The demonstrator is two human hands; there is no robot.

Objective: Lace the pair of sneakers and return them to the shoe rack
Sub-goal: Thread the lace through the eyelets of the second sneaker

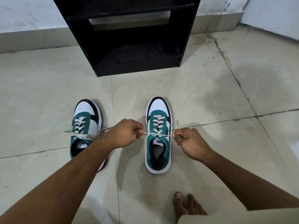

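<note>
Hands closed, each pinching one end of a pale lace: left hand (125,133) just left of the right sneaker (158,135), right hand (188,143) just right of it. Lace (159,135) stretched taut between both fists across the top eyelets. Left sneaker (85,126) beyond the left forearm, partly hidden by it, laced and knotted with loose ends splayed. Both sneakers upright on the tiled floor (210,97), toes pointing away. Black shoe rack (126,38) well beyond the hands, against the wall. Bare foot (186,206) near the right forearm.
</note>
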